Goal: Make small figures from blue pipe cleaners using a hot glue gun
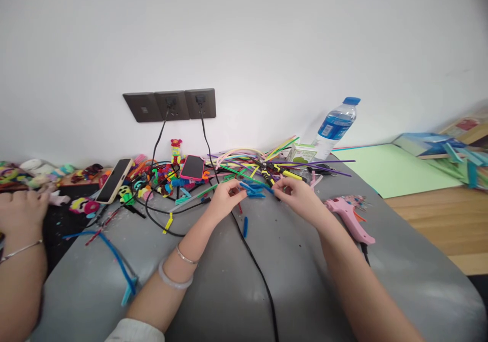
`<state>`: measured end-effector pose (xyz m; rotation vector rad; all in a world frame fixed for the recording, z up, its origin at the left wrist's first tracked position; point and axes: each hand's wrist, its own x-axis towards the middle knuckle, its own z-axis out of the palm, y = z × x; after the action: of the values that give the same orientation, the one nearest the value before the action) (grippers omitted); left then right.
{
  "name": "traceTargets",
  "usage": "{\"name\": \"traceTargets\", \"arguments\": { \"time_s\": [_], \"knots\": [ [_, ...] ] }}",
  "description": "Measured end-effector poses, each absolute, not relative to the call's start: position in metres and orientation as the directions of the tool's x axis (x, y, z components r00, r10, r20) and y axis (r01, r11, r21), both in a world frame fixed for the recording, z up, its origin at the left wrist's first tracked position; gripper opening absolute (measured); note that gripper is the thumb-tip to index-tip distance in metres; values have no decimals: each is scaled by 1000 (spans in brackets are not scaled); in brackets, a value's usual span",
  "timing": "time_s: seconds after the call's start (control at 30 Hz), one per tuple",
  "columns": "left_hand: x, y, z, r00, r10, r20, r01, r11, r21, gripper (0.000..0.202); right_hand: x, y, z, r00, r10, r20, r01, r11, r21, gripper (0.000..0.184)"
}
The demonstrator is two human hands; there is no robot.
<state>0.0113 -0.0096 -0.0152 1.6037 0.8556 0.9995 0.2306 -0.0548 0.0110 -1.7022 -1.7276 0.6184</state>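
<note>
Pinched between the fingertips of left hand (224,199) and right hand (299,195): a bunch of short blue stems (253,189), held just above the grey top (229,291) at centre. Probably feather-light, fuzzy and easily bent; best taken near the ends. Beside the right hand, a pink glue gun (348,215); beyond, a phone (192,167), bottle (337,126), wall sockets (171,104).

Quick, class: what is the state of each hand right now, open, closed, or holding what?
Left hand: closed, pinching the blue pieces.
Right hand: closed, pinching the other end of them.
</note>
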Motion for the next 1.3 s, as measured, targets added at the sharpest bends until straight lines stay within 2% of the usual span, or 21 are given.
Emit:
{"name": "traceTargets", "arguments": {
  "time_s": [0.07,0.13,0.4,1.3],
  "knots": [
    [12,-11,-14,419,890,181,54,-224,973,22,231,-54,18,9,997,79,556,61,-829,20],
    [12,-11,-14,433,885,171,67,-221,973,22,227,-53,23,-17,998,66,446,67,-893,25],
    [12,-13,-13,474,867,152,116,-233,966,17,206,-56,25,-51,998,27,327,42,-944,28],
    [12,-16,-9,508,851,131,116,-218,969,15,204,-54,10,-85,993,83,366,108,-924,27]
  ]
}}
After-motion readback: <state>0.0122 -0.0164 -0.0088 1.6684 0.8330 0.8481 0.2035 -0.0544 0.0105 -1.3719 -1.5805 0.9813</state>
